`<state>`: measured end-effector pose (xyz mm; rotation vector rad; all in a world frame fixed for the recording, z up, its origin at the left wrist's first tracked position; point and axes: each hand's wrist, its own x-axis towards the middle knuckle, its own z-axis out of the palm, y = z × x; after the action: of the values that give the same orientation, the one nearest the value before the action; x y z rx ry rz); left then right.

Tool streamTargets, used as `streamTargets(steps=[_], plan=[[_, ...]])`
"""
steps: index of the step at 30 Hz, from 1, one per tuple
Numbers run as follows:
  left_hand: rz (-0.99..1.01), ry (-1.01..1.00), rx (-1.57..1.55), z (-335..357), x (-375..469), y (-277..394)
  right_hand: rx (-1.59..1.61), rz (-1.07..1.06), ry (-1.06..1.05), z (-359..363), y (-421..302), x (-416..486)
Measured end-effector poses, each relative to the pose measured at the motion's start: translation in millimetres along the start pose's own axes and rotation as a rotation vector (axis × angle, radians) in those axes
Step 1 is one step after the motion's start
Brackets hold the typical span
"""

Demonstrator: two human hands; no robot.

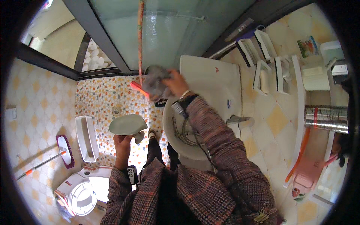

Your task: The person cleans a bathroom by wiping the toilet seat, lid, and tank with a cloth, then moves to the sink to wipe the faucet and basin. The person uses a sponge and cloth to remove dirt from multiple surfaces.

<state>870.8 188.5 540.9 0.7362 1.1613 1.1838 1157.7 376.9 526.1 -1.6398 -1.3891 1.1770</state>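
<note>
My left hand (122,149) grips a pale green oval dish (128,124) from below; a short curved part hangs from the dish's right side. Out in front, my right hand (175,83) clutches a crumpled grey cloth (157,81), slightly blurred. The cloth is in the air beside the corner of the white washbasin (209,67) and hides part of the floor and a red-orange broom or squeegee head (139,88). A grey hose or cable (184,135) lies coiled in the basin bowl, below my right forearm.
A grey faucet (237,119) stands at the basin's right. On the left are a white plastic trough (86,139), a flat mop (65,152) against the tiled wall and a toilet (83,198). A frosted glass door (168,36) is ahead. Wall racks (261,76) and a shelf (299,112) line the right.
</note>
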Motion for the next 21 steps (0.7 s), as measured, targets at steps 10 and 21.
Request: streamTargets(steps=[10,21], plan=[[-0.029,-0.042,-0.074,-4.4,6.5,-13.7,-1.078,0.484,0.308,-246.9,61.7,29.4],[-0.08,-0.008,-0.084,-2.4,6.4,-22.9,-0.999,0.417,0.288,-157.3,61.1,43.6]])
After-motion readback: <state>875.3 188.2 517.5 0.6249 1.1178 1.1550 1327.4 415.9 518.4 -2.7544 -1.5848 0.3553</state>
